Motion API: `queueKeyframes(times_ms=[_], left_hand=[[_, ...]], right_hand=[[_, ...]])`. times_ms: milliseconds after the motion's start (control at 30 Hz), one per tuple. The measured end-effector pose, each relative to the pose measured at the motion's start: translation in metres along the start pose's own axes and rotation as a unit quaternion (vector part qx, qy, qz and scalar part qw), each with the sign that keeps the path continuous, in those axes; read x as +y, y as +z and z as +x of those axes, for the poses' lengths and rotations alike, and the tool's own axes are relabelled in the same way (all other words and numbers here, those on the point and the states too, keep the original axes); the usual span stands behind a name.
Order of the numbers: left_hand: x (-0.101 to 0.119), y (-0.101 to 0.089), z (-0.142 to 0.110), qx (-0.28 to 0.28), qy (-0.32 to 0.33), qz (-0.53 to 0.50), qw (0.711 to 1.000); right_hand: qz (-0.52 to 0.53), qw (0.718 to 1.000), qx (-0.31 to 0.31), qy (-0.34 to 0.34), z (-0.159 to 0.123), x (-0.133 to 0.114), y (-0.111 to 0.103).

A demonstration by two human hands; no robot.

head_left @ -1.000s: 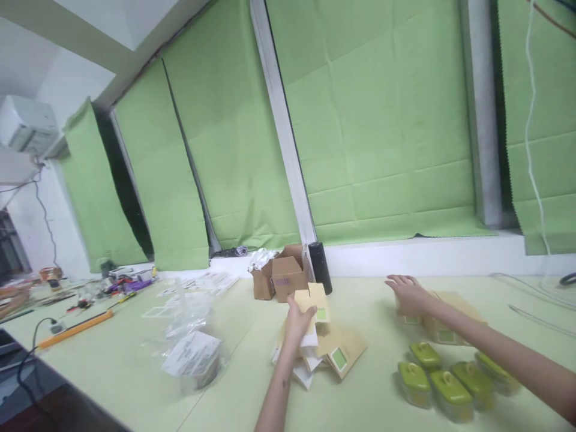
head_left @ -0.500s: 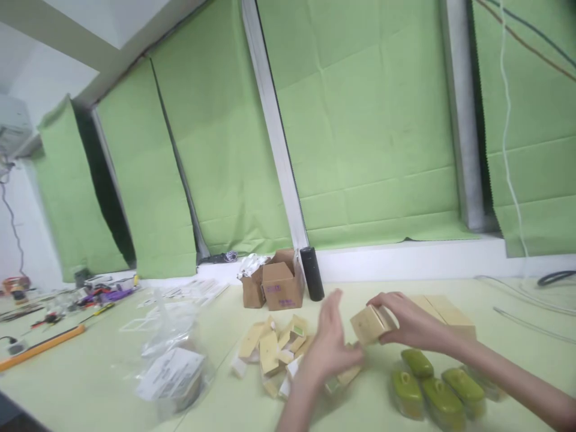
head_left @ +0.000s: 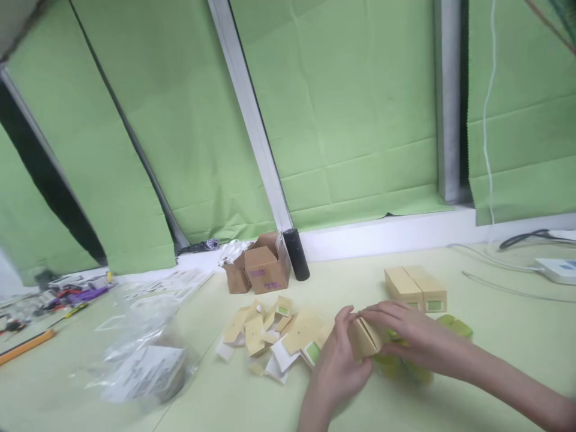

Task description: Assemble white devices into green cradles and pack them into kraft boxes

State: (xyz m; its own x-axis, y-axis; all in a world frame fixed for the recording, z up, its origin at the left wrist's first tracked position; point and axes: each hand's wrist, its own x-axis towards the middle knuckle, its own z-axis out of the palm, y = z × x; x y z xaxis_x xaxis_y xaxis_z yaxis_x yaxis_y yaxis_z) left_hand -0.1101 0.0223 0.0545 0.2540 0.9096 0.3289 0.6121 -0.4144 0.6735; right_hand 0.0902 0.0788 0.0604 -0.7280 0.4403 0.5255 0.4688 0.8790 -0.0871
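Observation:
Between my two hands is a small tan cardboard box (head_left: 363,337). My left hand (head_left: 337,363) grips its left side, thumb below and fingers above. On its right side and top edge, my right hand (head_left: 407,333) is closed around it. Several green-lidded containers (head_left: 454,324) stand behind and under my right hand, partly hidden by it. A loose pile of flat tan cartons (head_left: 265,330) lies left of my left hand. Two closed tan boxes (head_left: 416,287) sit side by side beyond my right hand.
An open brown carton (head_left: 266,264) and a black cylinder (head_left: 297,255) stand by the wall. Clear plastic bags with a white-labelled packet (head_left: 146,369) lie at left. Further left are an orange bar (head_left: 27,347) and clutter. Cables and a white device (head_left: 558,270) are at right.
My left hand has come over to the small box and now grips it along with my right hand. The box has turned in my grasp. The view has shifted to the right.

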Motion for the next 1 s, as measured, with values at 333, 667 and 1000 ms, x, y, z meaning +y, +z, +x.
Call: queueKeyframes(times_ms=[333,667,1000], left_hand=[[-0.014,0.006,-0.001,0.050,0.090,0.079,0.992],[0.000,0.021,0.001,0.045,0.260,0.236,0.935],[-0.009,-0.011,0.009,0.191,-0.097,-0.190,0.958]], right_hand=[[0.132,0.986,-0.019,0.096,-0.002,-0.014,-0.030],[0.082,0.981,-0.133,0.111,0.002,-0.025,-0.045],[-0.083,0.971,-0.045,0.219,0.046,0.046,-0.011]])
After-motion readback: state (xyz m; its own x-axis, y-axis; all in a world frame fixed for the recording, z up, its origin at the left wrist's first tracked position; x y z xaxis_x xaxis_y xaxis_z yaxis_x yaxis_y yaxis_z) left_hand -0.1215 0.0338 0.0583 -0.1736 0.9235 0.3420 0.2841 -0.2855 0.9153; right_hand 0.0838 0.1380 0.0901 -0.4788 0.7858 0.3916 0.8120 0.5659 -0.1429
